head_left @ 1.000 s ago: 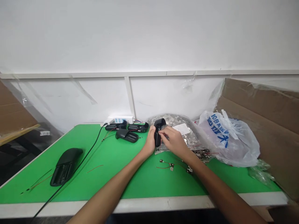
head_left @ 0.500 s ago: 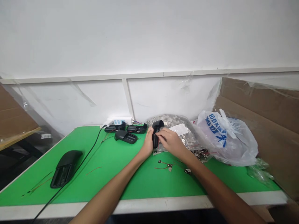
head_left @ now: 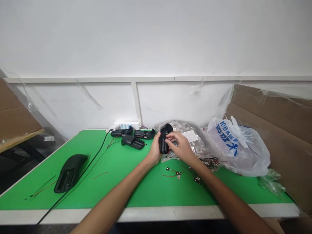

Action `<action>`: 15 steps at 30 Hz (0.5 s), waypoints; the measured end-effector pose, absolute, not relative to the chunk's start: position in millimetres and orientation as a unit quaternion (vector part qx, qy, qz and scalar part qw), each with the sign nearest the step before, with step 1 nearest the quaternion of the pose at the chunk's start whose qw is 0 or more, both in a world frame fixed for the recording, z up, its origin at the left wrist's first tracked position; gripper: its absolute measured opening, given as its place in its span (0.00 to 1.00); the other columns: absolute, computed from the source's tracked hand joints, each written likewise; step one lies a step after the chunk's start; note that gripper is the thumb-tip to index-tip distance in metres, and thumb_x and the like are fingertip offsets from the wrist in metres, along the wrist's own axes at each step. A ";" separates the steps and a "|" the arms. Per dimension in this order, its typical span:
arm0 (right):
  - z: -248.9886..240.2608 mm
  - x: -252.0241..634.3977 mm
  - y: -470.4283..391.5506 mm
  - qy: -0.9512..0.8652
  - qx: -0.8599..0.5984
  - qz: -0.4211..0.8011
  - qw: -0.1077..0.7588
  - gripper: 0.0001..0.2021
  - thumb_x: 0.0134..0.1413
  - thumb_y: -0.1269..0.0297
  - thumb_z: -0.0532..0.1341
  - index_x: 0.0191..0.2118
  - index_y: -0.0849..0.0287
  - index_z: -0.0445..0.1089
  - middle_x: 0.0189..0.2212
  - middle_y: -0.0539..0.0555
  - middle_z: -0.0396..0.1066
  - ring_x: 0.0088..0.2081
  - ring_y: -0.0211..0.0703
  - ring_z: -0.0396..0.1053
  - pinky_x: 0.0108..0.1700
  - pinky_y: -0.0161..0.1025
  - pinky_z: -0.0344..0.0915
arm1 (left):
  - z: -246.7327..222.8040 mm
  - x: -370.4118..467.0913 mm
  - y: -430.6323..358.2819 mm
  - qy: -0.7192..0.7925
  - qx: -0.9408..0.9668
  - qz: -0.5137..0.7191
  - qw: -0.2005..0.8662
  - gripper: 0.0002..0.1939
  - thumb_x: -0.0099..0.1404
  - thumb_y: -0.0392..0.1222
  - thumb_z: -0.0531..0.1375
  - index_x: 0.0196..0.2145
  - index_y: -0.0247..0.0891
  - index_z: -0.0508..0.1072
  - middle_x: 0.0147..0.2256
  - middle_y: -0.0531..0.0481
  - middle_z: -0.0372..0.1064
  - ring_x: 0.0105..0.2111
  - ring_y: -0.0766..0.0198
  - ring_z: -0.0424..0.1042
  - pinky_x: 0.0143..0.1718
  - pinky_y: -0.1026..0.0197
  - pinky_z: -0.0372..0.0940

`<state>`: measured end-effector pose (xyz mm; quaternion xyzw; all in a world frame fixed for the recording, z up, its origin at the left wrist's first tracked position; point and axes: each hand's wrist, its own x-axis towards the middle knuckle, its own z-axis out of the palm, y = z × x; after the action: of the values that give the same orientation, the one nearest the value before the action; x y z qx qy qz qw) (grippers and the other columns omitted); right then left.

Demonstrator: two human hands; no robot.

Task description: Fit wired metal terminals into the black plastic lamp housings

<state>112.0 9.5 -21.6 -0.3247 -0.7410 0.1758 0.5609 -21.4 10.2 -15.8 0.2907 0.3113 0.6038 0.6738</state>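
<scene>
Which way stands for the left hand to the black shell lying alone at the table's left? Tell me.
Probably not yet: the left hand is holding another black housing. Bare green table lies between it and the lone shell.

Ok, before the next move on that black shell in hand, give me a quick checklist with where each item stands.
1. Left hand grips the black shell from its left side, upright above the table: ok.
2. Right hand has fingertips on the shell's front, near its middle: ok.
3. Whether a small part is pinched in the right grip: cannot tell, too small.
4. Spare wired contacts lie on the table near the right forearm, within reach: ok.
5. Bag of metal parts sits directly behind the hands, apart from the shell: ok.
6. Three other shells lie near the power strip, away from the hands: ok.
</scene>
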 end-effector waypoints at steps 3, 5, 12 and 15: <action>-21.7 109.9 8.0 -0.739 -0.319 0.161 0.571 0.04 0.64 0.68 0.61 0.42 0.55 0.73 0.41 0.55 0.74 0.40 0.44 0.75 0.43 0.43 0.76 | -17.7 -20.6 9.1 0.322 0.290 0.596 0.676 0.21 0.62 0.60 0.64 0.34 0.37 0.76 0.23 0.49 0.73 0.27 0.56 0.75 0.28 0.59 0.68; -21.1 108.9 6.4 -0.741 -0.315 0.144 0.576 0.04 0.66 0.68 0.61 0.41 0.55 0.73 0.42 0.56 0.74 0.43 0.46 0.75 0.44 0.43 0.76 | -19.1 -20.0 9.1 0.315 0.294 0.596 0.678 0.22 0.62 0.61 0.64 0.34 0.37 0.75 0.23 0.50 0.72 0.26 0.58 0.75 0.27 0.60 0.68; -20.8 108.6 0.6 -0.763 -0.317 0.106 0.553 0.04 0.68 0.67 0.58 0.40 0.54 0.70 0.39 0.56 0.73 0.42 0.47 0.72 0.44 0.44 0.73 | -25.8 -17.6 8.8 0.280 0.286 0.609 0.685 0.21 0.63 0.60 0.65 0.36 0.37 0.76 0.33 0.46 0.78 0.43 0.51 0.80 0.43 0.55 0.75; -21.8 108.7 -1.3 -0.771 -0.320 0.101 0.542 0.05 0.69 0.67 0.57 0.40 0.54 0.69 0.39 0.57 0.73 0.42 0.48 0.72 0.45 0.45 0.72 | -29.1 -17.6 7.0 0.287 0.276 0.599 0.695 0.21 0.65 0.60 0.63 0.36 0.37 0.76 0.34 0.44 0.79 0.47 0.48 0.79 0.46 0.53 0.76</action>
<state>108.7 -1.3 -21.8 -0.3203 -0.7706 0.1009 0.5417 -17.6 7.0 -29.1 0.2756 0.2871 0.5990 0.6948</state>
